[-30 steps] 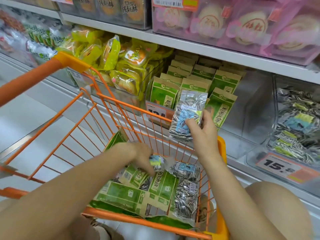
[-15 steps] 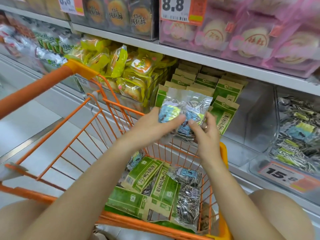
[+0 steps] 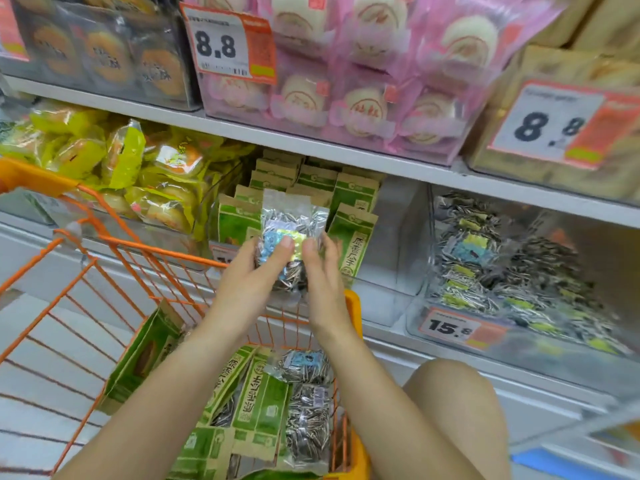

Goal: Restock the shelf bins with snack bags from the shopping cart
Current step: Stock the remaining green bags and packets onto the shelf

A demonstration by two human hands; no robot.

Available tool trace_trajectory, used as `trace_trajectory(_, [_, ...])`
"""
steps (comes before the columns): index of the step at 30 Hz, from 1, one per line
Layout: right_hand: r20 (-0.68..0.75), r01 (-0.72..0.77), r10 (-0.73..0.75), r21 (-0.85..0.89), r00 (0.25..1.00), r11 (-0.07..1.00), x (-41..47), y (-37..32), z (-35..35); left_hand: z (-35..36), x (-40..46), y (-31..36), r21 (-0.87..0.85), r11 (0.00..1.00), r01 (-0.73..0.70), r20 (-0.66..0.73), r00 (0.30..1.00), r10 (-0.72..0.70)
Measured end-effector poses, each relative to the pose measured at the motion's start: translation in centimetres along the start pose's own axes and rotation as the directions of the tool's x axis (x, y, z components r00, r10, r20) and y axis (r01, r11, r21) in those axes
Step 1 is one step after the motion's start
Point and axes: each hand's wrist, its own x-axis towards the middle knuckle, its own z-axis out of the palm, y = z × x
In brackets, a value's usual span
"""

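Observation:
Both hands hold clear sunflower-seed bags (image 3: 292, 220) upright above the orange shopping cart (image 3: 114, 244). My left hand (image 3: 254, 271) grips them from the left, thumb on the blue-and-yellow label. My right hand (image 3: 320, 268) pinches them from the right. How many bags are stacked there is unclear. The bags hang in front of the bin of green bags (image 3: 349, 202). More seed bags (image 3: 308, 410) and green bags (image 3: 259, 400) lie in the cart. A clear bin (image 3: 450, 327) to the right holds matching seed bags (image 3: 502, 271).
Yellow pastry packs (image 3: 162, 168) fill the bin to the left. The upper shelf (image 3: 311, 143) carries pink cake packs (image 3: 381, 98), dark boxes and 8.8 price tags. A 15.8 tag (image 3: 450, 329) fronts the seed bin. My knee (image 3: 457, 410) is beside the cart.
My left hand came up from the cart with a seed bag and joined it to the one in my right hand. Both hands now hold the bags together, higher, before the shelf.

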Motion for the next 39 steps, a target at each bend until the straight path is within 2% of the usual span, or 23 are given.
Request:
trace_trajectory(5, [-0.004, -0.064, 0.064, 0.033, 0.998, 0.997, 0.5, -1.5, -2.1, 2.4, -0.3, 2.2, 0.112, 0.991, -0.073, -0.072, 0.994, 0.081])
trace_trajectory(8, [0.085, -0.085, 0.085, -0.008, 0.993, 0.996, -0.8, -2.8, -5.0, 4.5, -0.4, 2.3, 0.009, 0.999, -0.050, -0.072, 0.996, 0.051])
trace_trajectory(10, [0.119, -0.077, 0.079, -0.019, 0.990, 0.997, -2.0, -3.5, -7.6, 6.6, -1.2, 2.4, -0.038, 0.998, -0.049, -0.005, 0.999, 0.049])
trace_trajectory(14, [0.041, -0.055, 0.059, -0.095, 0.997, 0.994, -3.8, -4.1, -13.8, 11.3, -2.9, 2.7, -0.108, 0.994, -0.026, 0.156, 0.987, 0.043])
trace_trajectory(17, [-0.009, -0.048, 0.048, -0.246, 0.999, 0.968, -4.3, -4.5, -18.7, 13.6, -2.6, 2.7, -0.017, 0.995, -0.097, 0.298, 0.950, 0.098])
trace_trajectory(18, [-0.037, -0.054, 0.045, -0.301, 0.998, 0.952, -4.4, -4.9, -20.2, 13.9, -2.4, 2.4, 0.086, 0.980, -0.178, 0.325, 0.935, 0.141])
trace_trajectory(19, [-0.069, -0.063, 0.041, -0.357, 0.997, 0.932, -4.6, -5.3, -21.6, 14.0, -1.9, 1.7, 0.231, 0.926, -0.300, 0.344, 0.915, 0.211])
trace_trajectory(20, [-0.100, -0.085, 0.047, -0.417, 0.994, 0.905, -4.6, -5.9, -22.9, 14.1, -1.2, 0.7, 0.418, 0.810, -0.412, 0.354, 0.895, 0.272])
trace_trajectory(21, [-0.124, -0.106, 0.051, -0.491, 0.991, 0.865, -4.7, -6.4, -24.0, 14.2, -0.6, -0.3, 0.583, 0.646, -0.493, 0.383, 0.868, 0.316])
trace_trajectory(22, [-0.138, -0.125, 0.055, -0.571, 0.989, 0.811, -4.7, -6.9, -25.1, 14.1, -0.1, -1.3, 0.688, 0.519, -0.507, 0.404, 0.862, 0.307])
trace_trajectory(25, [-0.156, -0.155, 0.052, -0.782, 0.986, 0.604, -3.5, -7.7, -27.4, 13.7, 0.7, -4.0, 0.802, 0.302, -0.516, 0.458, 0.855, 0.245])
trace_trajectory(27, [-0.152, -0.150, 0.029, -0.897, 0.988, 0.416, -2.3, -7.7, -28.4, 13.7, 1.0, -5.0, 0.812, 0.230, -0.536, 0.474, 0.836, 0.275])
trace_trajectory(29, [-0.103, -0.105, 0.022, -0.960, 0.994, 0.258, -1.1, -7.7, -28.5, 13.7, 0.9, -5.1, 0.820, 0.195, -0.538, 0.476, 0.830, 0.290])
trace_trajectory(31, [-0.028, -0.036, 0.045, -0.981, 0.999, 0.192, 0.1, -7.2, -28.1, 13.7, 0.7, -4.9, 0.823, 0.190, -0.536, 0.462, 0.824, 0.327])
trace_trajectory(35, [0.102, 0.099, 0.018, -0.986, 0.995, 0.137, 1.9, -4.9, -26.9, 13.6, 0.6, -4.8, 0.814, 0.228, -0.534, 0.435, 0.821, 0.369])
trace_trajectory(39, [0.144, 0.148, -0.036, -0.970, 0.989, 0.190, 2.7, -3.3, -27.9, 13.6, 0.6, -5.0, 0.805, 0.234, -0.546, 0.428, 0.806, 0.408])
